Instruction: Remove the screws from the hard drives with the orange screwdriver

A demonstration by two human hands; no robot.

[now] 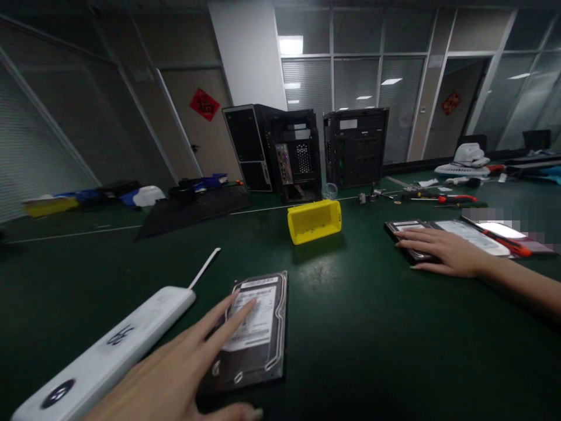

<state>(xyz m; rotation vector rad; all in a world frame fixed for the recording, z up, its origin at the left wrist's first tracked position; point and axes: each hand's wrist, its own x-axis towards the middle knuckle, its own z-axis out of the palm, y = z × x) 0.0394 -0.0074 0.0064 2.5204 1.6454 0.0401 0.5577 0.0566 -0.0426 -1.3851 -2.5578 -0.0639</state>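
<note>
A hard drive (260, 345) with a white label lies flat on the green table in front of me. My left hand (175, 362) reaches over its left side, fingers stretched out across the label and thumb apart near the lower edge. On the right, my right hand (447, 251) rests with extended fingers on a second hard drive (407, 226), covering much of it. Just beyond that hand is a light-coloured flat piece (471, 234), partly hidden. Left of my left hand lies a long white device (127, 345) marked with dark characters, a thin white strip projecting from its far end.
A yellow bin (313, 222) holding small bits stands mid-table. Behind it are a closed computer tower (248, 146) and open black cases (357, 146). A red-handled tool (515, 247) and pliers (458, 199) lie right; a black mat (193, 210) lies left.
</note>
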